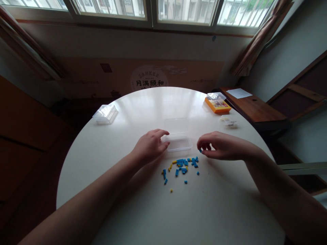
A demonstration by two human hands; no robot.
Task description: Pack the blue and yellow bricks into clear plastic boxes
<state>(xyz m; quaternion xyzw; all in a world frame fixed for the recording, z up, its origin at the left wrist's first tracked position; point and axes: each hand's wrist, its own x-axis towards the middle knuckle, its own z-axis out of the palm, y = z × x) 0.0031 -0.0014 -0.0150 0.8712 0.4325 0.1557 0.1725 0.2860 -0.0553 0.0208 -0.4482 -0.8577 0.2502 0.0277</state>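
Note:
My left hand rests at the left side of a clear plastic box, thumb and fingers apart near its rim. The box lies with its lid folded back, and no bricks show inside it. To the right of the box, my right hand pinches a small blue brick between thumb and fingertips, just above the table. Nearer to me lies a loose pile of small blue bricks mixed with yellow bricks. A few single pieces lie apart from the pile, among them a yellow brick.
The round white table carries stacked clear boxes at the far left. An orange box with a clear case stands at the far right, with another small clear case nearer. Beyond is a wooden desk with paper.

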